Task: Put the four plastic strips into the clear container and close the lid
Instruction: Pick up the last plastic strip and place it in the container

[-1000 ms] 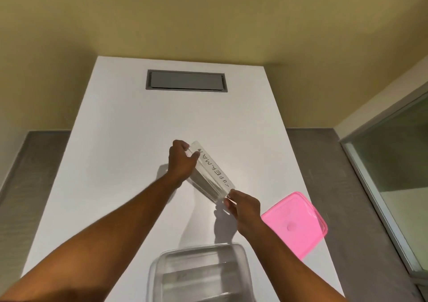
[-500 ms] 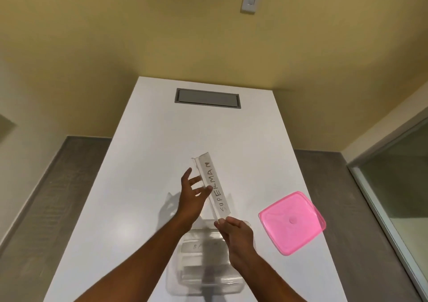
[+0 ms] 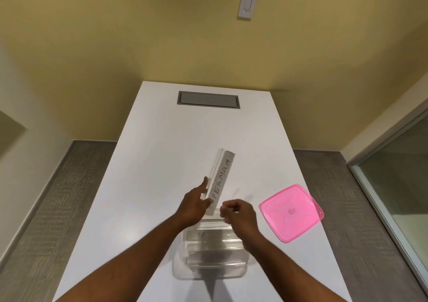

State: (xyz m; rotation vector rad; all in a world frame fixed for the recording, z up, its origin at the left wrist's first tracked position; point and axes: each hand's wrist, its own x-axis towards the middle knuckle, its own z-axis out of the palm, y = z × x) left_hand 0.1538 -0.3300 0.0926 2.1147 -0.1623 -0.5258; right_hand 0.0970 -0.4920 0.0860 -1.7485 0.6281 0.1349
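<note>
Above the far rim of the clear container [image 3: 209,259], the left hand [image 3: 194,205] is holding a plastic strip [image 3: 220,181] that is standing tilted, its top leaning away toward the far end of the table [image 3: 150,162]. The thumb and fingers are closing on the strip's lower end, with the index finger stretching up along its left edge; handwritten letters are running up the strip's face. The right hand [image 3: 238,213] is hovering just beside the strip's lower end, its fingers curling loosely inward with nothing in them; whether they are touching the strip cannot be told. Both bare forearms are reaching in from the near edge, the right one crossing over the container's right side and hiding part of it. Inside the container, at least one more strip is lying flat; how many are lying there cannot be told through the clear walls. The pink lid [image 3: 290,212] is lying on the table to the right, near the container but apart from it. A grey hatch [image 3: 208,100] is sitting flush in the table's far end, and a wall switch [image 3: 247,4] is showing on the yellow wall behind.
</note>
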